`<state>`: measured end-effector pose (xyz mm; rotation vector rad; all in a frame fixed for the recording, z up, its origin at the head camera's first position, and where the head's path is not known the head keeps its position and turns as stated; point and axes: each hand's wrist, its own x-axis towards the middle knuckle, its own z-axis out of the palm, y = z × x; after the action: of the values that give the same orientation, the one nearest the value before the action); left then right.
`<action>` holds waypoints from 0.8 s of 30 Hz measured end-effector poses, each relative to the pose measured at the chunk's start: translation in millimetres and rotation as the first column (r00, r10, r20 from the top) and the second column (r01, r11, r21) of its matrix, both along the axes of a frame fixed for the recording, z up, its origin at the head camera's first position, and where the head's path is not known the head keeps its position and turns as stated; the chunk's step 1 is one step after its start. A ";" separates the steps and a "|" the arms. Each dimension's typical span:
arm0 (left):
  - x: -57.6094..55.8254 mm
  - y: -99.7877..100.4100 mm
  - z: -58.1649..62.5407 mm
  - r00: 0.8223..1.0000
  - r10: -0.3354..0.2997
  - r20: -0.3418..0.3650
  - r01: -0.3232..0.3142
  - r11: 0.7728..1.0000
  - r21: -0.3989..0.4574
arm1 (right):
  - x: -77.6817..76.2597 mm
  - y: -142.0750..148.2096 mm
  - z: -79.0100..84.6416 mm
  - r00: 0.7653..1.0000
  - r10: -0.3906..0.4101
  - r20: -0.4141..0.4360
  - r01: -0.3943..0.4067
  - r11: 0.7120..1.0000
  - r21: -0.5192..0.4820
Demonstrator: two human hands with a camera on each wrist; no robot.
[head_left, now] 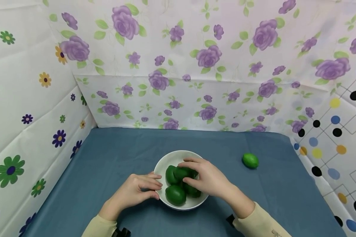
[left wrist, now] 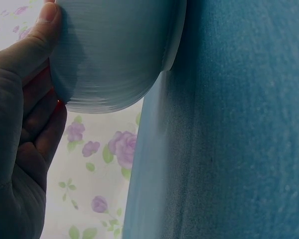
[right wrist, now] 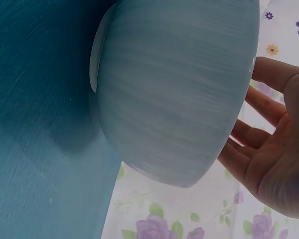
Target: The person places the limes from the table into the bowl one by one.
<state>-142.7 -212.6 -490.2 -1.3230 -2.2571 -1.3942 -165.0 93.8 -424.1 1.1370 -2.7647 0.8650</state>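
Observation:
A white bowl with several green limes in it stands on the blue cloth. At its left side my left hand steadies the rim, the thumb and fingertips against the wall. My right hand reaches over the right rim, thumb and fingers around a lime on top of the others. A lime lies at the front of the bowl, and another at its left. From the right wrist view, the bowl's wall hides the right fingertips.
A single brighter lime lies on the blue cloth to the right of the bowl. Flower-printed sheets rise at the back and left; a dotted sheet borders the right side.

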 end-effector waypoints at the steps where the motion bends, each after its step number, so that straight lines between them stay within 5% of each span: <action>1: 0.2 -0.3 -0.3 1.000 0.001 -0.003 -0.001 1.000 0.003 | -0.2 0.8 -0.3 1.000 -0.003 -0.001 0.003 1.000 -0.011; 24: 1.8 -2.7 0.2 1.000 0.014 0.027 -0.014 1.000 0.001 | -7.4 44.2 -4.0 0.981 -0.193 -0.019 0.186 0.963 -0.194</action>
<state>-140.9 -215.3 -490.0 -1.2937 -2.2773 -1.4170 -172.4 138.0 -428.1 0.8331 -2.6347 1.0457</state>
